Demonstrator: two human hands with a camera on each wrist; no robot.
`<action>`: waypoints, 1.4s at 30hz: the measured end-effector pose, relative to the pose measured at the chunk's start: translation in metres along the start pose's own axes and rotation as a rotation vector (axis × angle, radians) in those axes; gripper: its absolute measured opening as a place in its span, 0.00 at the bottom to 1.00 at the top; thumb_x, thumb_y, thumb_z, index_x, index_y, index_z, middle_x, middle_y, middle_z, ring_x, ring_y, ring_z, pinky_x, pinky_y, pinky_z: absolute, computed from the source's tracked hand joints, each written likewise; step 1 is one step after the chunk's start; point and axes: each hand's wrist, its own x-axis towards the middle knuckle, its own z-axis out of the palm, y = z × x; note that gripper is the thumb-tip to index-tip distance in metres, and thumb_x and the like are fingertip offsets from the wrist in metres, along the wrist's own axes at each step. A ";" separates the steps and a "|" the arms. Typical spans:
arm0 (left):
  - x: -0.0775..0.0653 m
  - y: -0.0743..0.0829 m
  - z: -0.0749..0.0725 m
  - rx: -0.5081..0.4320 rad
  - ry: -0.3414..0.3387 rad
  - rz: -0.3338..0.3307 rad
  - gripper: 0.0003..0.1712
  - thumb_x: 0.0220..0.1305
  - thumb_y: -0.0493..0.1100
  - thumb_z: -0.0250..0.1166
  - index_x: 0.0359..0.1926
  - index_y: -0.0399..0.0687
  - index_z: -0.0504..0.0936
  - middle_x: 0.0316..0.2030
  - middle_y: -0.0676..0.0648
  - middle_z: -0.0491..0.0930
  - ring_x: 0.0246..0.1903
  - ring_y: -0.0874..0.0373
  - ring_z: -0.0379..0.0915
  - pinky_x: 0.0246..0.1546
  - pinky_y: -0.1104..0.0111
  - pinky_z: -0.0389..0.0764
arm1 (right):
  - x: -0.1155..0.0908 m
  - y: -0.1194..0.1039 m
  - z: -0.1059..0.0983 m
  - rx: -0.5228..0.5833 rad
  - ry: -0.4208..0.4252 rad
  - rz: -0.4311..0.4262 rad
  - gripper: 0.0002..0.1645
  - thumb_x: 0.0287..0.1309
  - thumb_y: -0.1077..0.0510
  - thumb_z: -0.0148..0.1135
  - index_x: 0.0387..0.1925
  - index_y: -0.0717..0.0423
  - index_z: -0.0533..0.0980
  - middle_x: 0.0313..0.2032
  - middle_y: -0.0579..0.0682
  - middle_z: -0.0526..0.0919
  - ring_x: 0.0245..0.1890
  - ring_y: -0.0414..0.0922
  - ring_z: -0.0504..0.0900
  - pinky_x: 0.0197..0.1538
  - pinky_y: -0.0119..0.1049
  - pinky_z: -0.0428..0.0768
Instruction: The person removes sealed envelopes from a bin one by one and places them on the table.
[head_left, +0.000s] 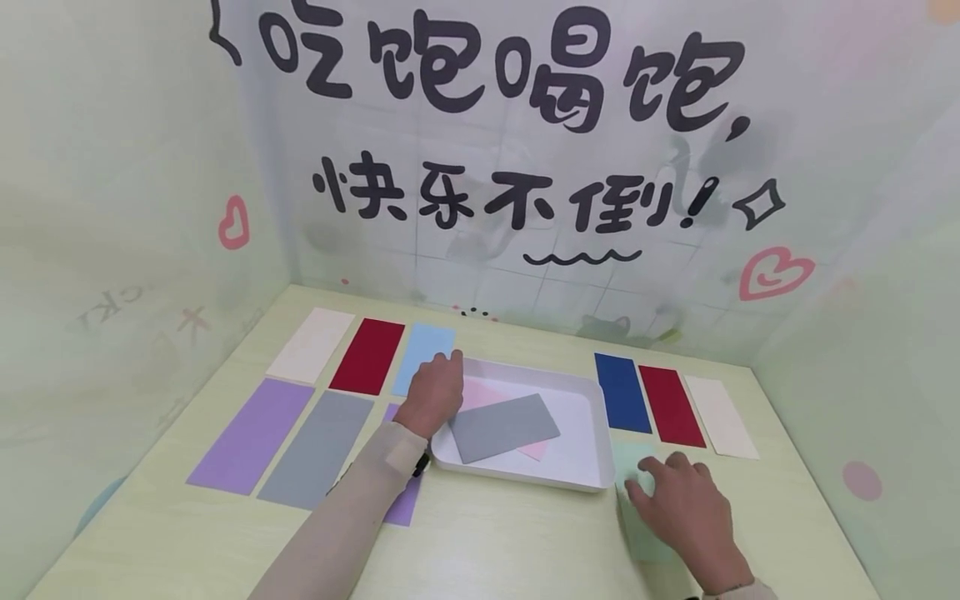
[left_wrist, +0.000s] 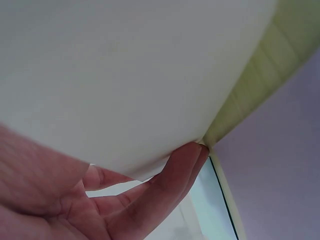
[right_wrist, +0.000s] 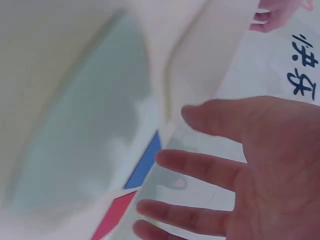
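Note:
My left hand (head_left: 431, 393) grips the left side of a white shallow tray (head_left: 577, 433), near its far corner. In the left wrist view its fingers (left_wrist: 167, 192) bend round the edge of the tray. A grey card (head_left: 504, 429) lies in the tray across a pink card (head_left: 480, 392). Right of the tray, my right hand (head_left: 686, 508) hovers over a pale green card (head_left: 637, 521), its near part hidden by the hand. In the right wrist view the fingers (right_wrist: 195, 167) are spread, with nothing between them; the green card is blurred there.
Left of the tray lie cards: white (head_left: 310, 346), dark red (head_left: 367, 357), light blue (head_left: 427, 346), purple (head_left: 251, 437), grey (head_left: 317, 450) and another purple (head_left: 401, 504), partly behind my left arm. Blue (head_left: 624, 393), red (head_left: 672, 407) and white (head_left: 722, 417) cards lie right. Printed curtains surround the table (head_left: 510, 550).

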 end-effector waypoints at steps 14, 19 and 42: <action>-0.001 0.003 0.000 -0.003 -0.012 -0.023 0.24 0.65 0.37 0.66 0.59 0.35 0.70 0.40 0.38 0.76 0.32 0.50 0.75 0.37 0.59 0.83 | 0.053 -0.077 -0.012 0.085 0.121 -0.423 0.25 0.54 0.47 0.71 0.54 0.45 0.80 0.52 0.49 0.80 0.52 0.50 0.76 0.40 0.43 0.81; -0.002 0.003 0.000 -0.015 -0.021 -0.031 0.24 0.65 0.37 0.66 0.59 0.35 0.70 0.40 0.38 0.75 0.32 0.50 0.74 0.37 0.60 0.83 | 0.070 -0.099 -0.011 0.097 0.005 -0.578 0.32 0.52 0.50 0.73 0.61 0.42 0.75 0.60 0.48 0.76 0.59 0.51 0.73 0.49 0.47 0.79; 0.000 0.002 -0.001 0.002 -0.033 -0.044 0.25 0.65 0.38 0.67 0.59 0.37 0.70 0.42 0.38 0.76 0.34 0.49 0.77 0.37 0.60 0.83 | 0.114 -0.119 -0.002 0.104 -0.254 -0.778 0.36 0.49 0.53 0.76 0.61 0.31 0.75 0.65 0.44 0.69 0.62 0.48 0.69 0.57 0.49 0.73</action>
